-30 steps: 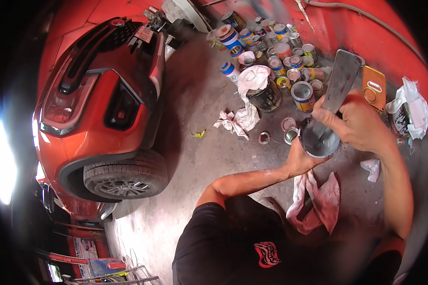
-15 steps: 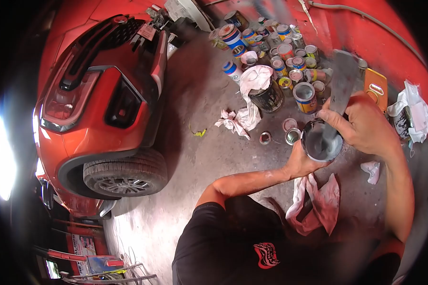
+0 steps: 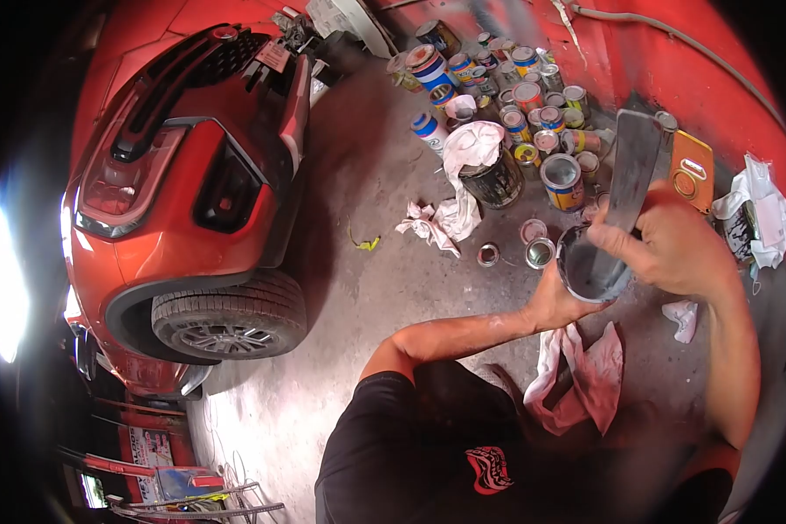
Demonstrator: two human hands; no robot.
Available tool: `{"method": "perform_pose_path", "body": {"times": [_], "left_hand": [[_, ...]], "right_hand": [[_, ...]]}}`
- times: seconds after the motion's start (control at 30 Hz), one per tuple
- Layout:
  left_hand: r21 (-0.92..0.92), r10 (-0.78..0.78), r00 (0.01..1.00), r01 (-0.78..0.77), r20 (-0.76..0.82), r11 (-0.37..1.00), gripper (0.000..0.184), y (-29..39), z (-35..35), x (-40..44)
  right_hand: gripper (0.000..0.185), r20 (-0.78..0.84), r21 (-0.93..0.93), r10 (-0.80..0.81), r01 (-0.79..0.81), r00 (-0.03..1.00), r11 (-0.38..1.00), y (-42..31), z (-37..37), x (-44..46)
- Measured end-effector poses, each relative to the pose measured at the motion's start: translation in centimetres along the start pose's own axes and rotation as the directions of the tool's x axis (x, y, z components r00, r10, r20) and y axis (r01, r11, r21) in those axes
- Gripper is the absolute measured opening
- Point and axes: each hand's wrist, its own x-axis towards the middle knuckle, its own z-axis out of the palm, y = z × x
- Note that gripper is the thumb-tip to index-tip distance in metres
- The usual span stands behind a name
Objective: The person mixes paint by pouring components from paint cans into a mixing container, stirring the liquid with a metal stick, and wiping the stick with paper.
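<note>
My left hand (image 3: 557, 295) is closed around the side of an open paint can (image 3: 588, 281) that holds grey paint. In my right hand (image 3: 672, 240) is a flat grey stirring paddle (image 3: 635, 166), gripped partway along with its wide end up. The paddle's lower end dips inside the can, partly hidden by the rim and my fingers. On the floor just past the can are a small open tin (image 3: 540, 253) and a smaller one (image 3: 488, 254). Another open can (image 3: 561, 182) with a blue and yellow label stands behind them.
Several paint tins (image 3: 526, 93) crowd the floor along the red wall (image 3: 672, 74). A rag-topped black can (image 3: 495, 181) stands before them. An orange vehicle (image 3: 183, 240) fills the left side. A pink cloth (image 3: 576, 384) lies near my body; a white bag (image 3: 754, 210) hangs over a can at right.
The paddle and my right hand have come slightly lower, with the paddle's lower end still in the can. My left hand keeps its hold on the can.
</note>
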Motion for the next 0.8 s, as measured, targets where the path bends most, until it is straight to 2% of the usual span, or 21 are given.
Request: {"method": "perform_pose_path", "body": {"times": [0.03,0.07,0.13,0.27,0.33,0.37,0.43,0.57,0.63,0.67,0.73,0.77,0.8], "left_hand": [[0.042,0.017,1.000,-0.017,0.017,0.999,0.065,-0.1,0.0,0.0],[0.084,0.033,0.999,-0.036,0.035,0.996,0.065,-0.2,-0.1,-0.1],[0.084,0.000,1.000,-0.002,0.023,0.996,0.065,-0.3,-0.1,-0.1],[0.071,-0.043,0.999,0.043,0.006,0.997,0.065,0.1,-0.2,0.1],[0.065,-0.018,1.000,0.017,0.022,0.998,0.066,0.0,-0.2,0.0],[0.057,0.010,0.999,-0.012,0.040,0.998,0.067,-0.1,-0.1,0.0],[0.049,0.015,1.000,-0.015,0.012,0.999,0.067,0.1,0.1,0.0],[0.025,0.017,1.000,-0.017,-0.018,1.000,0.068,-0.4,0.0,0.1],[0.031,0.009,1.000,-0.009,0.003,0.999,0.068,-0.1,0.0,0.1],[0.037,0.001,1.000,-0.002,0.028,0.999,0.067,0.1,0.0,0.1],[0.064,0.012,1.000,-0.013,0.011,0.998,0.068,-0.3,-0.1,0.1],[0.092,0.021,1.000,-0.020,-0.007,0.996,0.068,-0.5,-0.1,0.0],[0.093,0.021,1.000,-0.020,-0.007,0.995,0.068,-0.5,-0.2,0.1]], "right_hand": [[0.029,0.030,-0.090,0.091,-0.088,0.995,0.992,0.0,-0.3,0.0],[0.029,0.032,-0.089,0.090,-0.087,0.995,0.992,-0.1,-0.3,0.2],[0.030,-0.047,-0.050,0.053,-0.056,0.997,0.997,-0.2,-0.1,0.5],[0.031,-0.064,0.062,-0.044,0.048,0.997,0.997,0.1,0.6,0.2],[0.033,0.031,-0.063,0.135,-0.133,0.990,0.989,0.2,-0.4,0.0],[0.033,0.033,-0.063,0.134,-0.132,0.990,0.989,0.2,-0.2,0.1],[0.032,-0.082,-0.019,0.018,-0.020,0.997,1.000,0.1,0.2,0.4],[0.032,-0.033,-0.036,-0.033,0.032,0.999,0.999,0.1,0.0,0.1],[0.029,0.075,-0.168,0.283,-0.268,0.956,0.949,-0.4,-1.1,0.2],[0.029,0.076,-0.169,0.283,-0.267,0.956,0.949,-0.2,-0.7,0.2],[0.030,-0.037,0.056,0.002,0.000,0.999,0.998,0.4,0.3,0.1],[0.030,-0.038,0.055,0.002,0.000,0.999,0.998,0.3,0.1,0.0],[0.030,0.023,0.056,0.070,-0.071,0.997,0.996,0.1,-0.3,-0.1]]}}
